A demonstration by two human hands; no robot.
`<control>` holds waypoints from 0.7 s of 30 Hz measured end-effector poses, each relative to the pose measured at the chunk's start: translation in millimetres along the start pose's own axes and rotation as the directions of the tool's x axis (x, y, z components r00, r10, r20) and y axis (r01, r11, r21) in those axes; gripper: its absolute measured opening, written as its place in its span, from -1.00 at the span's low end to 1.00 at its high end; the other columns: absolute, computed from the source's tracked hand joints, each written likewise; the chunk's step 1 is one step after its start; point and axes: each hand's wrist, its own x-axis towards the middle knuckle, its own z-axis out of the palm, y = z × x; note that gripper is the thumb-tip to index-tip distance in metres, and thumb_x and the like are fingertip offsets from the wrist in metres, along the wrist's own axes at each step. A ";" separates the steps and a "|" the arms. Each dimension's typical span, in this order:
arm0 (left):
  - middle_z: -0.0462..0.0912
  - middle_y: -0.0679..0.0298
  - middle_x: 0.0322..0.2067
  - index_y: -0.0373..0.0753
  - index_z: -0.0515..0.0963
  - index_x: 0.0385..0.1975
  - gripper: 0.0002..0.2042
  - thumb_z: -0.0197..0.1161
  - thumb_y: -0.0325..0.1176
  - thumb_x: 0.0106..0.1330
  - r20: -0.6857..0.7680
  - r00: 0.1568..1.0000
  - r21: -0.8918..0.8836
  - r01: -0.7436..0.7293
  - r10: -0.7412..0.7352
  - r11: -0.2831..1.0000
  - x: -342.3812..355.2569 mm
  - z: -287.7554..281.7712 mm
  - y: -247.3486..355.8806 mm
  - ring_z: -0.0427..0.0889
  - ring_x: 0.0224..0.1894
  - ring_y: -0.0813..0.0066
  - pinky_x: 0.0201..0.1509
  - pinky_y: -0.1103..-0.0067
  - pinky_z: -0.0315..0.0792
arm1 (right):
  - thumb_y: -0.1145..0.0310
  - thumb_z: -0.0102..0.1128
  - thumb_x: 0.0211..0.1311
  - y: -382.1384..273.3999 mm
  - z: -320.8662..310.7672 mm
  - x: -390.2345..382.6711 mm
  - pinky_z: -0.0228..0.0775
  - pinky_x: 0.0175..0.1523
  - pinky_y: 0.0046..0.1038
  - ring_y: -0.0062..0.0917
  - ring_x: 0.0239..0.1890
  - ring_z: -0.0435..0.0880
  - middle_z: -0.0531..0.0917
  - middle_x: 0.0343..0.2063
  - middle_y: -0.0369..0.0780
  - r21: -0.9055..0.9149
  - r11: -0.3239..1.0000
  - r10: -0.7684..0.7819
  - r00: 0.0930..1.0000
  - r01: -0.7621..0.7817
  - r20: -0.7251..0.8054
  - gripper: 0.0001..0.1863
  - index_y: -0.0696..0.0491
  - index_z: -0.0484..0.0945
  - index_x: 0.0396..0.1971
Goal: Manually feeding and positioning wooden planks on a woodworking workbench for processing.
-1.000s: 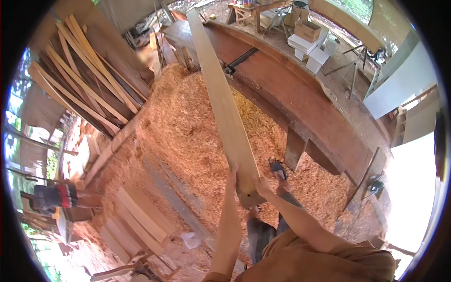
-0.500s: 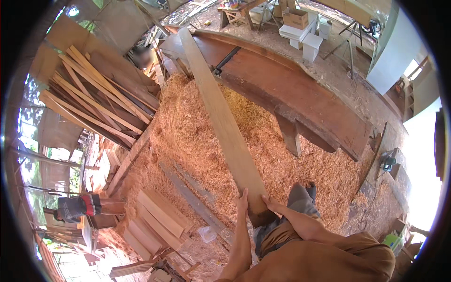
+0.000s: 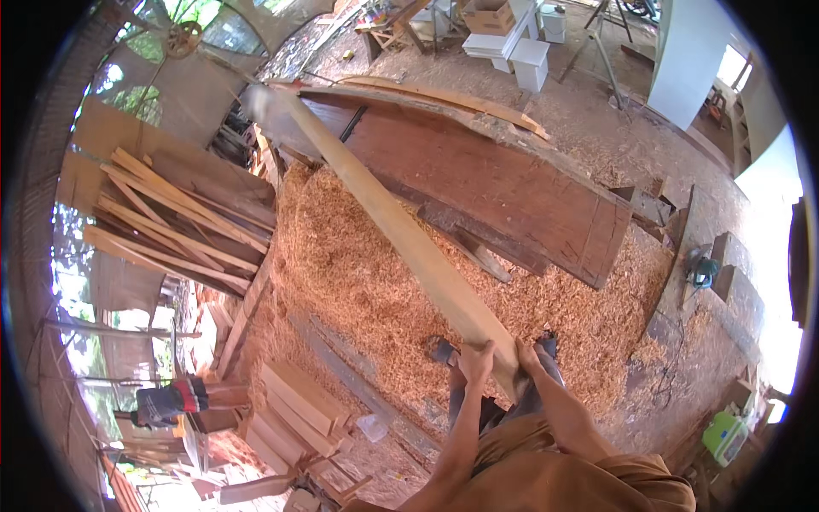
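Observation:
A long, pale wooden board stretches from in front of my body toward the far left, slightly tilted, its far end by the bench's left end. My left hand is closed round the left edge of its near end. On the opposite edge my right hand grips the same end. The fingers pass partly under the wood and are hidden. Beyond the board lies a long bench with a reddish-brown top. A blurred patch hides what is at the board's far tip.
Wood shavings cover the ground around my feet. Cut boards are stacked at lower left; long strips lean behind them. Another person bends at far left. A green power tool and a green box are on the right.
The board has swung so its far end points further left, and it has rolled, showing a narrower face. Both hands keep their hold. My view has shifted, and both feet now show.

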 end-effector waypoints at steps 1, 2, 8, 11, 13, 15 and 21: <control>0.71 -0.11 -0.19 -0.46 0.51 -0.04 -0.31 0.49 0.06 0.06 0.063 0.998 -0.028 -0.022 0.024 0.999 -13.4 23.3 39.6 0.73 -0.12 -0.05 -0.04 0.22 0.57 | -0.05 -0.30 0.55 59.2 -26.9 18.1 0.40 0.21 -0.10 0.08 0.07 0.61 0.65 -0.10 0.22 -0.018 0.998 0.056 0.998 -0.057 -0.020 -0.42 0.09 0.49 0.19; 0.71 -0.11 -0.18 -0.47 0.49 -0.02 -0.29 0.52 0.05 0.03 0.171 0.979 0.033 -0.119 0.111 0.992 -17.7 31.8 71.0 0.74 -0.13 -0.06 -0.05 0.22 0.58 | -0.06 -0.20 0.54 90.6 -36.4 20.1 0.47 0.14 -0.12 0.05 -0.01 0.66 0.68 -0.15 0.19 -0.033 0.995 0.095 0.995 -0.094 0.010 -0.43 0.06 0.46 0.23; 0.71 -0.12 -0.18 -0.49 0.43 0.04 -0.18 0.61 0.02 -0.08 0.294 0.955 0.029 0.036 -0.043 0.999 24.9 34.9 64.6 0.75 -0.14 0.04 -0.09 0.30 0.61 | -0.09 -0.03 0.46 54.9 -44.2 24.4 0.46 0.14 -0.37 -0.29 -0.01 0.69 0.74 -0.16 -0.07 0.539 0.716 0.277 0.889 -0.444 0.364 -0.43 0.08 0.56 0.16; 0.69 -0.05 -0.12 -0.47 0.45 0.05 -0.27 0.63 -0.14 -0.04 0.401 0.916 -0.258 0.131 -0.018 0.957 33.7 22.0 32.9 0.74 -0.11 0.14 -0.06 0.34 0.61 | -0.08 -0.09 0.48 15.5 -42.8 21.1 0.46 0.09 -0.29 -0.31 0.06 0.67 0.69 -0.03 0.05 0.118 0.909 0.367 0.900 -0.401 0.234 -0.44 0.08 0.58 0.13; 0.68 -0.03 -0.08 -0.44 0.45 0.06 -0.30 0.62 -0.17 -0.01 0.424 0.898 -0.247 -0.008 0.115 0.969 28.1 44.0 35.1 0.72 -0.06 0.18 -0.06 0.35 0.61 | -0.06 -0.01 0.46 58.0 -77.3 17.9 0.48 0.05 -0.31 -0.37 0.01 0.66 0.71 -0.13 -0.03 0.064 0.976 0.199 0.970 -0.209 0.142 -0.46 0.13 0.64 0.02; 0.65 0.02 -0.03 -0.36 0.46 0.10 -0.35 0.58 -0.17 0.07 0.386 0.867 -0.422 -0.136 0.313 0.896 39.7 37.9 41.0 0.68 0.00 0.28 -0.08 0.37 0.61 | -0.01 0.09 0.42 36.3 -95.7 19.8 0.49 0.02 -0.33 -0.41 -0.02 0.65 0.73 -0.19 -0.09 0.021 0.996 0.083 0.994 -0.084 0.076 -0.49 0.19 0.68 -0.07; 0.56 0.15 0.03 -0.30 0.31 0.22 -0.38 0.42 -0.16 0.27 0.586 0.791 -0.367 0.451 -0.175 0.814 115.9 -1.8 36.8 0.61 -0.10 0.35 -0.04 0.47 0.56 | 0.04 0.29 0.22 -192.4 -142.6 -57.8 0.54 0.00 -0.12 -0.06 0.01 0.66 0.62 0.03 0.11 -0.059 0.994 -0.088 0.996 0.089 0.013 -0.31 0.17 0.40 0.22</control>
